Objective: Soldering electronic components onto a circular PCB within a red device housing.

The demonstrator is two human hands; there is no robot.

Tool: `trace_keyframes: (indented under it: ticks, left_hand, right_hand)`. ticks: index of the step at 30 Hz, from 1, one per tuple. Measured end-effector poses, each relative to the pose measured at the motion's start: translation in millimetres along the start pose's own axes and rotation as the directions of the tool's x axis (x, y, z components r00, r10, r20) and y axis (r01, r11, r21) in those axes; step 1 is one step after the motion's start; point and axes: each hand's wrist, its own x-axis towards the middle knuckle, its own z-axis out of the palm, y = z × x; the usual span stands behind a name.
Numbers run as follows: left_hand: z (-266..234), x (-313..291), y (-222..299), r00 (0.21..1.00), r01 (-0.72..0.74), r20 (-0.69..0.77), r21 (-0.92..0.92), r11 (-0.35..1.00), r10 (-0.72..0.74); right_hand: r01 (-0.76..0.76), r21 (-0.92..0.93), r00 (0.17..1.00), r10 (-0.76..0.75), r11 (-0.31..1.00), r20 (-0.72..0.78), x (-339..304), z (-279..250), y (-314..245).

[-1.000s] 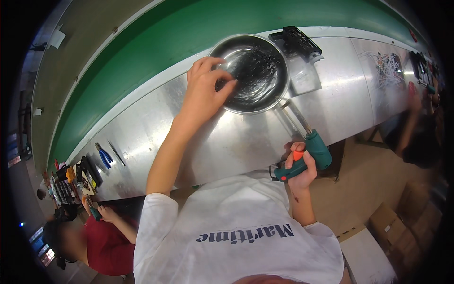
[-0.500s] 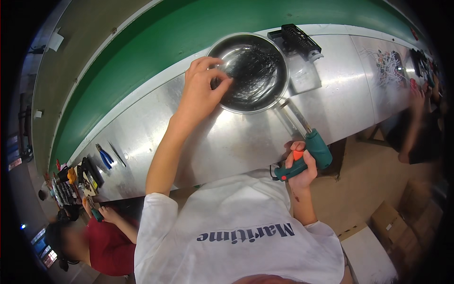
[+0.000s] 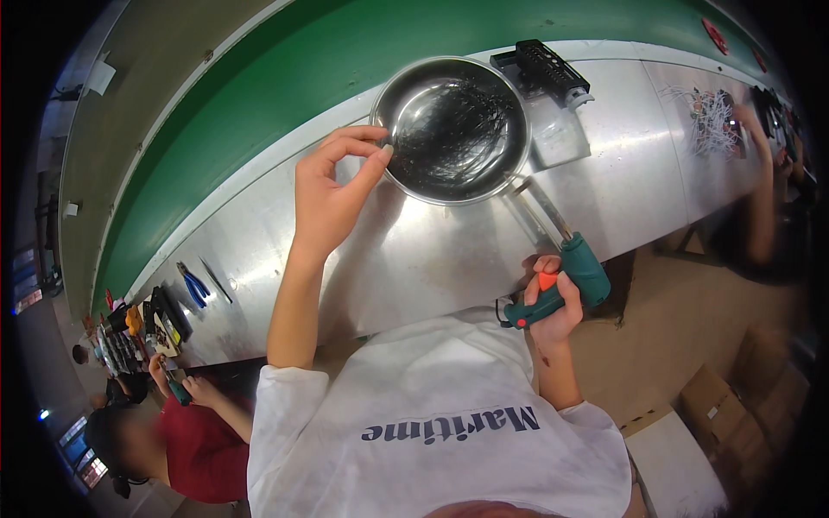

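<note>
A round steel bowl [image 3: 492,192] sits on the metal bench, holding a loose heap of thin black strand-like pieces [image 3: 466,121]. My left hand [image 3: 332,190] is at the bowl's left rim, thumb and forefinger brought together in a pinch. Whatever lies between those fingertips is too small to make out. In my right hand [image 3: 553,306] is a green heat gun [image 3: 585,272] with an orange trigger, gripped by its handle at the bench's front edge. Its metal nozzle points up and left, ending close to the bowl's lower right rim.
Behind the bowl's right side stands a black slotted block [image 3: 553,73], near a clear flat tray [image 3: 561,138]. Blue-handled pliers [image 3: 194,285] and tweezers [image 3: 216,281] lie to the left. White wires [image 3: 712,121] are piled at the right. Co-workers sit at both sides.
My left hand has drawn back left from above the bowl's inside to its rim, fingertips still together. The heat gun has hardly moved. The right-hand co-worker's arm has moved toward the white wires.
</note>
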Motion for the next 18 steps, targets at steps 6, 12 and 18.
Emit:
trace_keyframes:
  ticks: [6, 12, 18]
  left_hand:
    - [12.0, -8.2, 8.6, 0.969, 0.244, 0.169, -0.557, 0.794, -0.179]
    - [31.5, -19.7, 17.5, 0.970, 0.243, 0.161, -0.628, 0.739, -0.182]
    - [44.2, -36.0, 22.3, 0.970, 0.245, 0.137, -0.594, 0.766, -0.203]
  right_hand:
    - [0.036, -0.012, 0.999, -0.036, 0.999, -0.008, 0.6, 0.5, 1.1]
    - [0.044, -0.005, 0.999, -0.044, 0.999, 0.011, 0.4, 1.9, -0.7]
    - [-0.009, -0.012, 0.999, 0.009, 1.000, 0.036, -1.5, 8.6, -6.1]
